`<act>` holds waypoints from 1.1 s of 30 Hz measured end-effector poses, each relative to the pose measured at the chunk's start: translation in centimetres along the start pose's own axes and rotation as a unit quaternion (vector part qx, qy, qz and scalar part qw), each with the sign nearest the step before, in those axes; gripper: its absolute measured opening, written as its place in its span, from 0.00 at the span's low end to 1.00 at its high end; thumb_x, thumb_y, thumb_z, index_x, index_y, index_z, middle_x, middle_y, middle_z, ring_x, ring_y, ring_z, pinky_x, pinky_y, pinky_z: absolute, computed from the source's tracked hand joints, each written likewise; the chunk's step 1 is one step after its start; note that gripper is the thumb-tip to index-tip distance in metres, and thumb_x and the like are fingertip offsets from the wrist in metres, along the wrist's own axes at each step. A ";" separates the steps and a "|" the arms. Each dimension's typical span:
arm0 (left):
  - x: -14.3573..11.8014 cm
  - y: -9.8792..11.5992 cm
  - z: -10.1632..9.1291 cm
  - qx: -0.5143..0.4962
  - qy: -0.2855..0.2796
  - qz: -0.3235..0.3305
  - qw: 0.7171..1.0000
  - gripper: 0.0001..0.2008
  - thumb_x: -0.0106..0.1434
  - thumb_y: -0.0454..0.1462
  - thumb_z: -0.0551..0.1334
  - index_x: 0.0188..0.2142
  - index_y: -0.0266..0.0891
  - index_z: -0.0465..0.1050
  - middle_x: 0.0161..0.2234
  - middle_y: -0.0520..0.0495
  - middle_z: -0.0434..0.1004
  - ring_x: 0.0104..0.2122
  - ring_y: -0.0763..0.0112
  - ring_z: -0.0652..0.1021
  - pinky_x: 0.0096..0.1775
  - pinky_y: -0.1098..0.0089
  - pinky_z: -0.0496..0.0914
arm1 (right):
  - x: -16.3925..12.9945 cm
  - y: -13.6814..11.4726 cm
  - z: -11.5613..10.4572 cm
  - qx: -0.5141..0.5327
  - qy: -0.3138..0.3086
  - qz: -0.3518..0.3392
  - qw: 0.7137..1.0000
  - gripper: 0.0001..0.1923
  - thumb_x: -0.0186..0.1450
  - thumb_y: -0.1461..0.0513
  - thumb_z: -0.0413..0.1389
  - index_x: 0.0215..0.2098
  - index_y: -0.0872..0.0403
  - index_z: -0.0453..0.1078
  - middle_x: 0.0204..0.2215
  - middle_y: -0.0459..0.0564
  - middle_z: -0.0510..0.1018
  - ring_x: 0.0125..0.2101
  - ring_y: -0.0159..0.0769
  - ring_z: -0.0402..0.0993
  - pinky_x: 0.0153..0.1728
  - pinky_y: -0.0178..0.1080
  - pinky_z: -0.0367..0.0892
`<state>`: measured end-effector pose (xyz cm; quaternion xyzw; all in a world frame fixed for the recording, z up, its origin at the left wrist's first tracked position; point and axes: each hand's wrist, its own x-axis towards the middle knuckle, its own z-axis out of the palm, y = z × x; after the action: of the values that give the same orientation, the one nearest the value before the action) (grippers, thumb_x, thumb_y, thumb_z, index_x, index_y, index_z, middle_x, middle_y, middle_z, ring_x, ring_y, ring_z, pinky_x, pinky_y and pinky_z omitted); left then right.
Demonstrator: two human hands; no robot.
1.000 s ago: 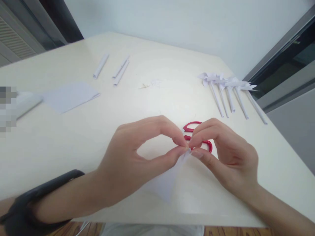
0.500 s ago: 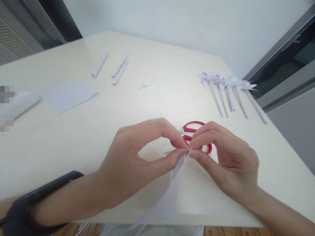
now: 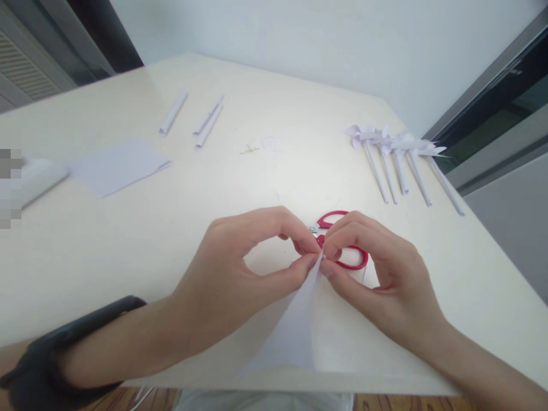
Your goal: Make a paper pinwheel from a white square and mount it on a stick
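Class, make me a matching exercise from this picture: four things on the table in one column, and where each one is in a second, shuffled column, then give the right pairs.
Things:
1. red scissors
2. paper pinwheels
3. rolled paper sticks
4. paper sheet

Places:
A. far left part of the table
B. pinched between left hand and right hand
C. far right, in a row
D. just behind the fingertips

Pairs: 1-D, 2-C, 3-A, 4-B
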<state>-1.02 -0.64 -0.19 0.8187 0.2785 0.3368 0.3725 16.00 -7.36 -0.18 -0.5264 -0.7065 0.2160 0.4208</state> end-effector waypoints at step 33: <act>0.4 0.7 0.1 -0.086 0.057 0.012 0.995 0.07 0.60 0.28 0.61 0.31 0.42 0.71 0.38 0.53 0.77 0.43 0.70 0.76 0.49 0.68 0.69 | 0.4 1.7 -1.8 0.298 -0.095 0.089 0.946 0.05 0.63 0.60 0.58 0.30 0.52 0.71 0.31 0.46 0.72 0.37 0.34 0.69 0.39 0.38 0.64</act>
<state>-0.55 -0.85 0.47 0.7661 0.2597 0.4101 0.4214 18.44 -6.62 -0.33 -0.4147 -0.5969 0.5024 0.4684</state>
